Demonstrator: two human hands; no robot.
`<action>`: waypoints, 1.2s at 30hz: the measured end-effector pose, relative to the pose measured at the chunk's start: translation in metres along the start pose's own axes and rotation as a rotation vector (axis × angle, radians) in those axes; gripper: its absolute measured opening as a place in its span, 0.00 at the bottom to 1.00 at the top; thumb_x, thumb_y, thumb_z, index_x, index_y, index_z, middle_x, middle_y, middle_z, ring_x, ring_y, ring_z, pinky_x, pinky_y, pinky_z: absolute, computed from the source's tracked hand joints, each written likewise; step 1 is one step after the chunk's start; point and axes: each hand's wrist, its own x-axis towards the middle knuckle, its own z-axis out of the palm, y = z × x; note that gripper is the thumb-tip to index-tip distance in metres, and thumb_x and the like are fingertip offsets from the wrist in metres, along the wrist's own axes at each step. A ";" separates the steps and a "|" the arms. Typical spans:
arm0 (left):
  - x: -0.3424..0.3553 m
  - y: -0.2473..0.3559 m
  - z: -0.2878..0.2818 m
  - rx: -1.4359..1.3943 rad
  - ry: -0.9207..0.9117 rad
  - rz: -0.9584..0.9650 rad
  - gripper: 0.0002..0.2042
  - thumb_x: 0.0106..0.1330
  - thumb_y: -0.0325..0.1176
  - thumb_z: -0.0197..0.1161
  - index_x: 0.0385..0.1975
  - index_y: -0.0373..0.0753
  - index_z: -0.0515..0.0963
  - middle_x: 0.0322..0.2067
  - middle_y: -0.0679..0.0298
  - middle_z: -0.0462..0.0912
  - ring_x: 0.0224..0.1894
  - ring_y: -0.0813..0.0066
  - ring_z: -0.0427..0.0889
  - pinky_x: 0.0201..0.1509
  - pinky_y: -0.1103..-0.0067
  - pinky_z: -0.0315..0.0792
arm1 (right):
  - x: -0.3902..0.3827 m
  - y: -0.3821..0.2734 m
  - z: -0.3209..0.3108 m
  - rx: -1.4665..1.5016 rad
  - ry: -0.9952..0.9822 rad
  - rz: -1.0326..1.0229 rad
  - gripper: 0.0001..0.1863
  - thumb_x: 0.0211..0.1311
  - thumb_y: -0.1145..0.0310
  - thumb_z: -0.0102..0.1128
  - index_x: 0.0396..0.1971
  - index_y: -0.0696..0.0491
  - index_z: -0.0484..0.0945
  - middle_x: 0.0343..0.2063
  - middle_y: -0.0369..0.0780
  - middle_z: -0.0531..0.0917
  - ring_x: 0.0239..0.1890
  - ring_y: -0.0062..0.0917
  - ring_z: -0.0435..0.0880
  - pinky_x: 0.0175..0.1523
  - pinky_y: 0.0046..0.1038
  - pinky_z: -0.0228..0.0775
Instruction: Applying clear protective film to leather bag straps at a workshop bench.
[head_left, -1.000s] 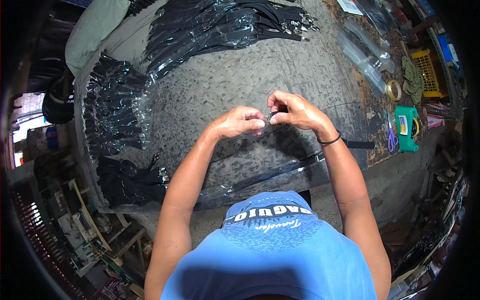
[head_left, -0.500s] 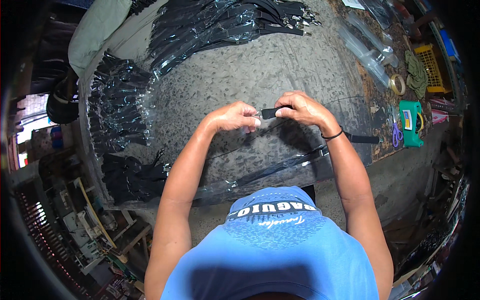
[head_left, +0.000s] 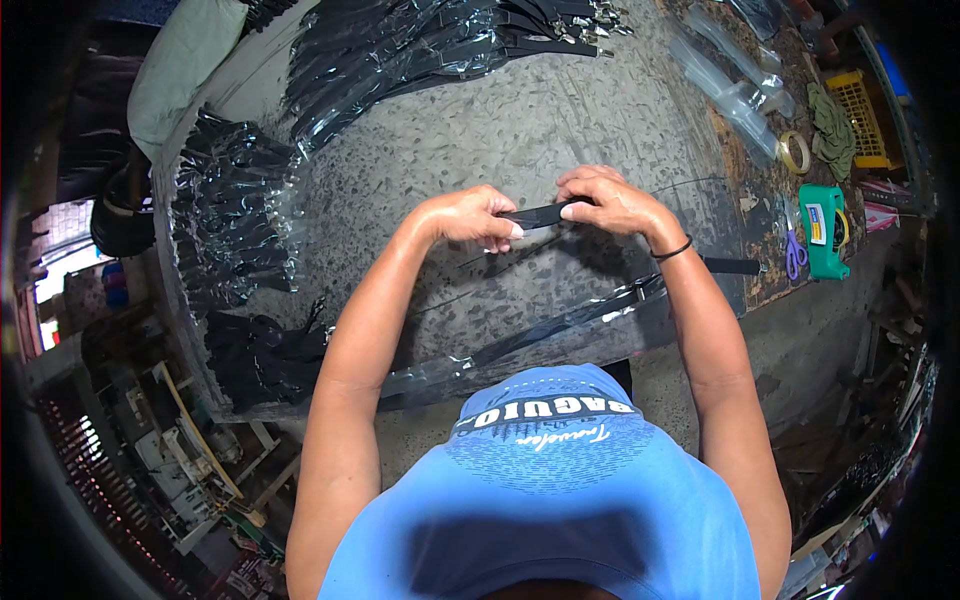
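Both hands are closed on a short stretch of black suspender strap (head_left: 543, 215), held above the middle of the table. My left hand (head_left: 472, 216) pinches its left end between thumb and fingers, hiding that tip. At the other end my right hand (head_left: 612, 207) grips with thumb on top, and the strap's continuation is hidden behind the fingers. Near the table's front edge lies a long black strap in a clear plastic sleeve (head_left: 530, 340), below the hands. A black strap end (head_left: 732, 266) pokes out beyond my right wrist.
Plastic-wrapped black straps with metal clips (head_left: 420, 60) are heaped at the back. More bundles (head_left: 235, 225) line the left side, with a dark pile (head_left: 265, 355) nearer. At right are clear plastic sleeves (head_left: 725, 80), a tape roll (head_left: 794, 153), purple scissors (head_left: 795, 256) and a green tape dispenser (head_left: 824, 232).
More strap now shows between my hands, which are slightly farther apart. My left fingers now cover the strap's left end, where a small shiny piece showed earlier.
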 end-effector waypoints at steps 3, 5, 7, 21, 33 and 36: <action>0.004 -0.002 -0.005 0.036 -0.050 -0.019 0.11 0.67 0.40 0.64 0.33 0.36 0.80 0.28 0.67 0.84 0.31 0.79 0.82 0.37 0.80 0.77 | 0.002 0.010 0.008 0.032 0.173 -0.182 0.17 0.62 0.57 0.58 0.40 0.56 0.79 0.34 0.49 0.83 0.42 0.42 0.83 0.49 0.40 0.70; 0.011 -0.002 -0.006 0.051 -0.049 -0.050 0.11 0.66 0.39 0.65 0.32 0.36 0.79 0.26 0.68 0.83 0.30 0.80 0.81 0.35 0.80 0.75 | 0.005 0.008 0.012 0.277 -0.166 0.202 0.16 0.64 0.57 0.57 0.39 0.56 0.79 0.33 0.50 0.83 0.42 0.43 0.82 0.47 0.40 0.70; 0.022 0.000 -0.008 0.090 -0.065 -0.033 0.11 0.66 0.38 0.65 0.32 0.36 0.79 0.25 0.69 0.82 0.29 0.81 0.80 0.35 0.80 0.74 | 0.009 0.001 0.021 0.250 -0.126 0.181 0.16 0.64 0.57 0.57 0.38 0.56 0.79 0.33 0.50 0.82 0.41 0.45 0.81 0.45 0.41 0.70; 0.056 0.010 -0.011 0.346 -0.075 -0.075 0.13 0.64 0.41 0.67 0.33 0.36 0.79 0.24 0.68 0.81 0.27 0.77 0.79 0.33 0.76 0.71 | -0.005 0.022 0.035 0.325 -0.028 0.203 0.17 0.66 0.58 0.55 0.37 0.58 0.78 0.31 0.50 0.82 0.36 0.44 0.81 0.43 0.40 0.71; 0.101 0.009 0.009 0.312 -0.079 0.007 0.14 0.62 0.39 0.68 0.34 0.33 0.78 0.25 0.66 0.81 0.27 0.76 0.79 0.34 0.75 0.74 | -0.024 0.024 0.038 0.415 0.303 0.400 0.14 0.65 0.63 0.55 0.41 0.58 0.80 0.34 0.49 0.84 0.39 0.42 0.83 0.44 0.37 0.72; 0.103 0.007 0.009 0.267 -0.045 0.027 0.14 0.61 0.39 0.69 0.34 0.34 0.79 0.24 0.66 0.81 0.26 0.77 0.78 0.33 0.76 0.73 | -0.027 0.019 0.040 0.386 0.203 0.438 0.13 0.64 0.63 0.57 0.38 0.59 0.80 0.32 0.49 0.83 0.38 0.43 0.83 0.43 0.38 0.72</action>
